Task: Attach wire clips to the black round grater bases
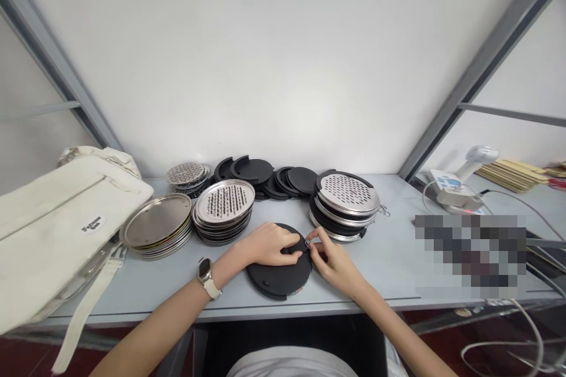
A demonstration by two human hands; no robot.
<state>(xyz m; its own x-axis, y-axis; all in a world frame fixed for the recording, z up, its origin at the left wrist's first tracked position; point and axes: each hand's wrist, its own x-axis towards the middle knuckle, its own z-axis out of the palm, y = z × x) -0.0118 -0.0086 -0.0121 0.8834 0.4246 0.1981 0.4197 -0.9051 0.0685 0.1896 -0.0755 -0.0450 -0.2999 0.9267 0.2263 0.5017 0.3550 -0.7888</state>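
On the table in front of me lies a round black disc [278, 280], with a sliver of metal showing at its lower right rim. My left hand [275, 244] rests over its upper part, thumb and fingers gripping it near the right edge. At that edge my right hand [329, 256] pinches a small metal ring [307, 243], its fingertips close to the left thumb. Behind it to the right is a stack of black discs with perforated metal grater plates [348, 191], and wire rings [384, 210] stick out from its side.
To the left stand a stack of grater plates [225, 203], a stack of plain metal plates [157, 221] and a cream bag [66, 230]. Black discs [254, 169] and smaller perforated plates [186, 173] lie along the wall. A white scanner [477, 159] on its base stands right, with cables.
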